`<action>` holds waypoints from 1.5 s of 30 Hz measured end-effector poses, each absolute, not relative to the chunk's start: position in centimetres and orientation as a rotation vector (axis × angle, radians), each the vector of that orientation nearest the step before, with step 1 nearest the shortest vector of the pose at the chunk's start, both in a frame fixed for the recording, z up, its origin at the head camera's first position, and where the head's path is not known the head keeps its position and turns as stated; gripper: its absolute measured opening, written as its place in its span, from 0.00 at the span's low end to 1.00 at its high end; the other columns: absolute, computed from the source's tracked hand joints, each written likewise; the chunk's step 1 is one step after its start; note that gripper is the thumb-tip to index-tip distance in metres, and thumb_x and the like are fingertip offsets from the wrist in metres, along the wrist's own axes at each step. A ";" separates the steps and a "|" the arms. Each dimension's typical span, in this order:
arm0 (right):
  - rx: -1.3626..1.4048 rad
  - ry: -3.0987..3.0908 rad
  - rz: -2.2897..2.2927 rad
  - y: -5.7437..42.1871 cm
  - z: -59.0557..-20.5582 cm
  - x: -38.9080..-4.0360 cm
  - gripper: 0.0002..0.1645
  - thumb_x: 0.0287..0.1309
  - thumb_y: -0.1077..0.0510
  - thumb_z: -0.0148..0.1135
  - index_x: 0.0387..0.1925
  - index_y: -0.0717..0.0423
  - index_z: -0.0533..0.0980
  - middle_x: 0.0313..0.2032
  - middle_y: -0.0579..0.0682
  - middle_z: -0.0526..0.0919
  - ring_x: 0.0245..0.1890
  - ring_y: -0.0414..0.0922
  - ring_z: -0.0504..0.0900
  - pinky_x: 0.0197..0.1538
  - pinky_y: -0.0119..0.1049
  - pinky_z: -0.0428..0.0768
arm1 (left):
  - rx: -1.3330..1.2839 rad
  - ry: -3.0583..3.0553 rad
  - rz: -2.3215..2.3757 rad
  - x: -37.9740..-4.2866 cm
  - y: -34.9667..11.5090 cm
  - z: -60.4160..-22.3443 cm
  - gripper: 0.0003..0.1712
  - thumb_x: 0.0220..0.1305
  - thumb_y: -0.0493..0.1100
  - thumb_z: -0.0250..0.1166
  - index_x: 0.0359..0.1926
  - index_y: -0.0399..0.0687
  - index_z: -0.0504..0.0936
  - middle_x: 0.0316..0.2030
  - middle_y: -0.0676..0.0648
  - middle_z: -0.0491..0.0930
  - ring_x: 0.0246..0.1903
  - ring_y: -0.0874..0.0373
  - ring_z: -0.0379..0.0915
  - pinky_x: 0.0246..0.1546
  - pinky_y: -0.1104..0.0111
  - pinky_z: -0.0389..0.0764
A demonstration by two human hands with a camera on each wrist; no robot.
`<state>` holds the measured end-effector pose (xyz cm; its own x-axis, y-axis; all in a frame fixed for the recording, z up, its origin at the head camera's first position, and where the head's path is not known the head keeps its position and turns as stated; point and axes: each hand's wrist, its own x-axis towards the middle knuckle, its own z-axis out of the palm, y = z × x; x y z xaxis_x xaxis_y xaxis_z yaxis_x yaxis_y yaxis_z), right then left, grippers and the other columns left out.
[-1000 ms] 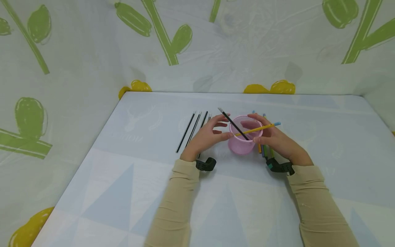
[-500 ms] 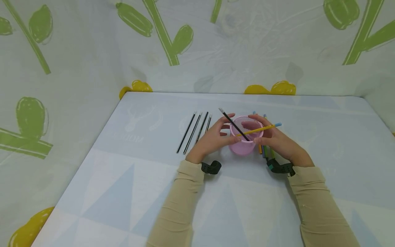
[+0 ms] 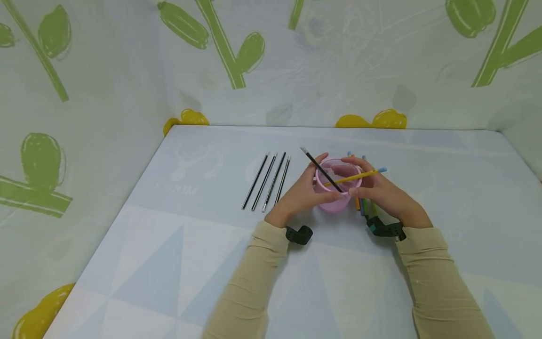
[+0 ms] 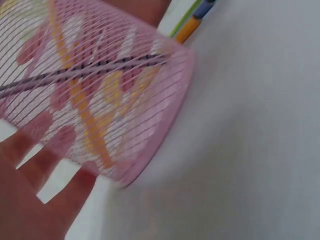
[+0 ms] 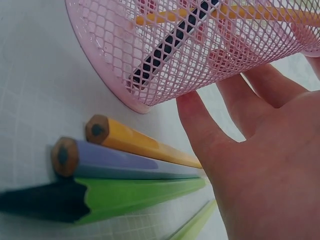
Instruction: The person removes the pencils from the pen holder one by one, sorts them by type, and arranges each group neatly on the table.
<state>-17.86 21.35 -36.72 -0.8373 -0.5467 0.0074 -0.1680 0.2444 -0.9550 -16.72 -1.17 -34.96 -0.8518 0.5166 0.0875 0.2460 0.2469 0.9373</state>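
Observation:
A pink mesh pencil cup (image 3: 336,205) stands on the table between both hands. Inside it lean a black pencil (image 3: 315,161) and a yellow pencil (image 3: 352,178) with a light blue end, crossing each other. My left hand (image 3: 301,193) holds the cup's left side, thumb in front near the rim. From the right, my right hand (image 3: 383,193) curves its fingers and thumb round the opposite side. The left wrist view shows left fingers (image 4: 65,190) against the mesh (image 4: 107,95); in the right wrist view the right fingers (image 5: 200,117) touch it too.
Several black pencils (image 3: 260,181) lie in a row left of the cup. Coloured pencils lie beside the right hand: orange (image 5: 140,142), purple-blue (image 5: 125,160) and green (image 5: 135,197) among them. Behind the table hangs a plant-patterned sheet (image 3: 305,70).
My left hand has moved right, from loosely beside the cup to holding its side, uncovering more of the black pencils on the table. The right hand and the cup have stayed nearly still.

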 end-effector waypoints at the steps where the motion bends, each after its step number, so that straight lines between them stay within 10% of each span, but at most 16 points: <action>1: -0.659 2.206 -1.612 21.4 -36.7 -17.9 0.37 0.58 0.61 0.54 0.64 0.36 0.51 0.66 0.49 0.47 0.57 0.53 0.64 0.52 0.45 0.68 | 0.710 2.278 1.661 -16.7 -1.0 -35.1 0.52 0.49 0.46 0.67 0.68 0.58 0.43 0.62 0.45 0.55 0.56 0.54 0.59 0.51 0.66 0.67; 7: -0.644 2.238 -1.577 21.6 -36.9 -18.0 0.37 0.58 0.59 0.54 0.64 0.34 0.51 0.68 0.43 0.37 0.60 0.49 0.60 0.52 0.36 0.68 | 0.677 2.212 1.771 -16.6 -0.3 -35.8 0.52 0.49 0.44 0.67 0.67 0.58 0.43 0.61 0.44 0.55 0.55 0.54 0.60 0.49 0.69 0.68; 15: -0.660 2.305 -1.506 21.9 -36.8 -17.8 0.33 0.61 0.54 0.51 0.64 0.31 0.51 0.68 0.42 0.37 0.62 0.53 0.57 0.57 0.57 0.58 | 0.693 2.187 1.805 -16.6 -0.2 -36.1 0.51 0.48 0.44 0.68 0.67 0.57 0.45 0.59 0.45 0.59 0.55 0.51 0.62 0.49 0.70 0.68; 26: -0.715 2.203 -1.675 22.0 -36.8 -17.7 0.17 0.63 0.57 0.47 0.52 0.58 0.61 0.59 0.51 0.63 0.59 0.50 0.62 0.52 0.28 0.67 | 0.711 2.195 1.815 -16.4 -0.2 -36.0 0.50 0.49 0.43 0.68 0.66 0.54 0.46 0.59 0.42 0.59 0.56 0.49 0.61 0.48 0.70 0.69; 45: -0.608 2.268 -1.736 22.5 -36.9 -17.8 0.17 0.63 0.51 0.49 0.47 0.57 0.70 0.53 0.52 0.70 0.57 0.44 0.62 0.57 0.38 0.63 | 0.739 2.206 1.812 -16.3 -0.2 -35.9 0.49 0.50 0.42 0.67 0.66 0.53 0.45 0.59 0.39 0.58 0.56 0.45 0.60 0.49 0.70 0.68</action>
<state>-17.82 22.52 -36.91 -0.8898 -0.4502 0.0740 -0.1891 0.2163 -0.9578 -16.32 -0.21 -35.85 -0.8570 0.4894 0.1613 0.2533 0.1276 0.9589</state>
